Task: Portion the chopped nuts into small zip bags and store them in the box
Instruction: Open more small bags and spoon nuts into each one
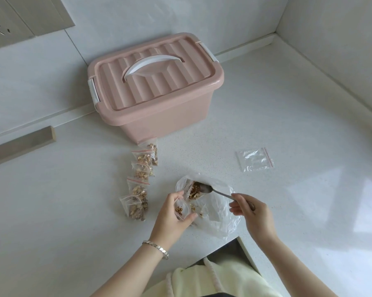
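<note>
L grip [172, 217] pinches small clear zip bag [180, 210] open; R grip [253, 213] curls round thin metal spoon [204, 188], bowl in chopped nuts [194, 192] just ahead — scoop small, tip w/ bowl inside bag mouth.

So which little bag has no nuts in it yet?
The flat zip bag lying alone on the right; the row of filled bags and the bag in the left hand hold nuts.
</note>
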`<state>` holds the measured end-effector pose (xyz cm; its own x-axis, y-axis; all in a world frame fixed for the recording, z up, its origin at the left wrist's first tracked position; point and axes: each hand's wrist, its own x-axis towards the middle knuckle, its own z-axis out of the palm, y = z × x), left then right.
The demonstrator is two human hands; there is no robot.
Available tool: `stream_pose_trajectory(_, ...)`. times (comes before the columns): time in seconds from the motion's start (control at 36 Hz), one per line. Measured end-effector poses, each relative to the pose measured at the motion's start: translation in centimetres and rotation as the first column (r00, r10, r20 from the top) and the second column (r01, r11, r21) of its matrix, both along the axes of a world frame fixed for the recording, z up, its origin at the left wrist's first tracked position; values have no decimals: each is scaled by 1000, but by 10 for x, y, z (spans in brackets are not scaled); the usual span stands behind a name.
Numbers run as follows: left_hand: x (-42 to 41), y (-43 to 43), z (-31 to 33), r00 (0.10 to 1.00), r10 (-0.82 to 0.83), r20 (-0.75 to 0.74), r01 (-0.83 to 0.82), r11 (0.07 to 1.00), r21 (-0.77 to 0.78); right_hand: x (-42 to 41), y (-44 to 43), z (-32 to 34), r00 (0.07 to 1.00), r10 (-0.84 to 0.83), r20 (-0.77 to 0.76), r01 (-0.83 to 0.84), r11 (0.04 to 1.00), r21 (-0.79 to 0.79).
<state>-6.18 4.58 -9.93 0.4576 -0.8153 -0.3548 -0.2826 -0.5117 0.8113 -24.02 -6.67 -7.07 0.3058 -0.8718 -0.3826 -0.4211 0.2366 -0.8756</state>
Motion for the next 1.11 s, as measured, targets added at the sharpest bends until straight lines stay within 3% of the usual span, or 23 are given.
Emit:
stream_pose_trajectory(0.17, -1, -4, 1, 997, 34, -74, -34, 999, -3, 3, 8, -6, 999, 29, 36, -30, 998, 47)
stream_pose_trajectory(0.42, -11, -9, -1, 993, 39, -113, -41, 999, -22, 6, 18, -15, 991, -81, 109, 54, 972, 230)
stream_pose_trajectory(0.58, -7, -8, -3, 997, 64, -41, -65, 998, -23, 4, 16, -11, 948, -265, 177, 165, 883, 439)
stream_pose_trajectory(0.75, 1, -2, 2, 998, 54, -23, -55, 998, -29, -4, 11, -12, 918, -330, 221, 137, 785, 604)
stream_pose_trajectory(1.11, 4, 1, -1, 997, 77, 12, -76, 995, -66, -18, -4, -1, 958, -235, 165, 123, 854, 505)
